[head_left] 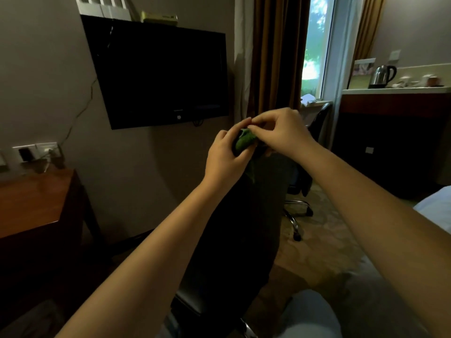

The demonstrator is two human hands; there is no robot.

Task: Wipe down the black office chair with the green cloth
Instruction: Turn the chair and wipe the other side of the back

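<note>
The green cloth (244,142) is bunched up between both hands, held in the air in front of me. My left hand (225,157) grips it from below and the left, fingers curled round the bundle. My right hand (278,129) pinches its top edge with thumb and fingertips. A strip of cloth hangs down below the hands. The black office chair (234,228) stands directly under my arms, its tall dark backrest facing me and its seat edge near the bottom of the frame. Most of the cloth is hidden by my fingers.
A wall-mounted black TV (158,71) hangs ahead. A wooden desk (34,201) stands at left. A second chair with a chrome wheeled base (296,211) sits near the window. A dark cabinet with a kettle (382,75) is at right, a bed corner (434,211) beside it.
</note>
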